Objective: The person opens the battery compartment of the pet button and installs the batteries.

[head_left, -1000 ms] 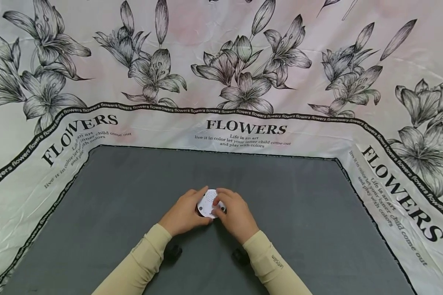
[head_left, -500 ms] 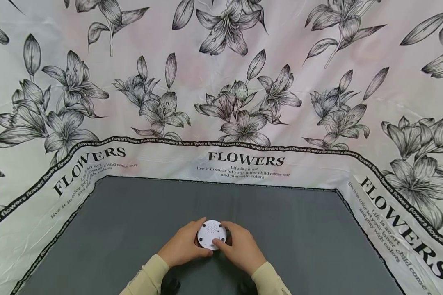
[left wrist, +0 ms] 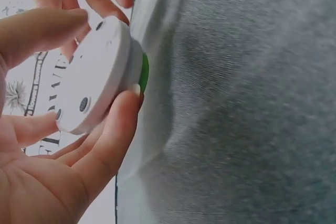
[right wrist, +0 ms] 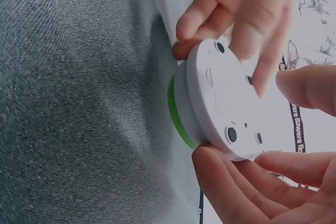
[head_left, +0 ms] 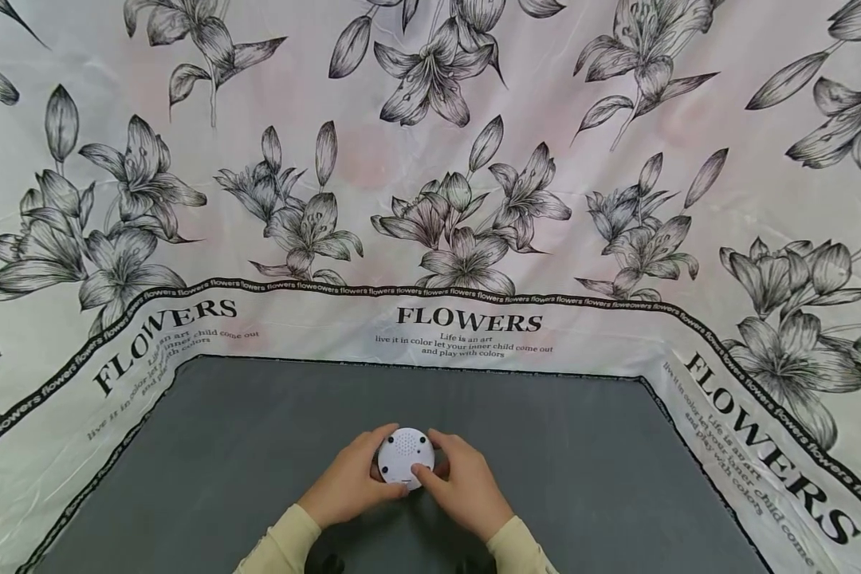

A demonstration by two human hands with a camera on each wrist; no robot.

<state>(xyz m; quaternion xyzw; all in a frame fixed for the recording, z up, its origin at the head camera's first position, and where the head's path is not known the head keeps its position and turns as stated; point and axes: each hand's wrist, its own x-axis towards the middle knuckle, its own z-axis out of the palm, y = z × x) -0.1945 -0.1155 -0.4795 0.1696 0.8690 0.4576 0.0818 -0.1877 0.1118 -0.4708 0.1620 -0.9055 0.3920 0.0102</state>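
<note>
Both hands hold a round white disc-shaped device (head_left: 402, 453) above the grey surface. Its upward face has small round holes and several dark round feet. In the wrist views a grey band and a green disc (right wrist: 177, 116) show at its other side. The left hand (head_left: 347, 481) grips the left rim, its thumb by the near edge. On the right rim are the fingers of the right hand (head_left: 473, 488), with its thumb over the lower right of the white face. The fingertips behind the device are hidden in the head view.
A grey table surface (head_left: 258, 414) lies under the hands. Around it runs a white border with black "FLOWERS" lettering (head_left: 469, 320), and beyond that is pale cloth with black lily drawings (head_left: 430, 80). Dark objects show below the wrists at the frame's bottom.
The right hand's fingers have moved from over the white face to the right rim, the thumb staying on the face. The head view has tilted up, so everything sits lower.
</note>
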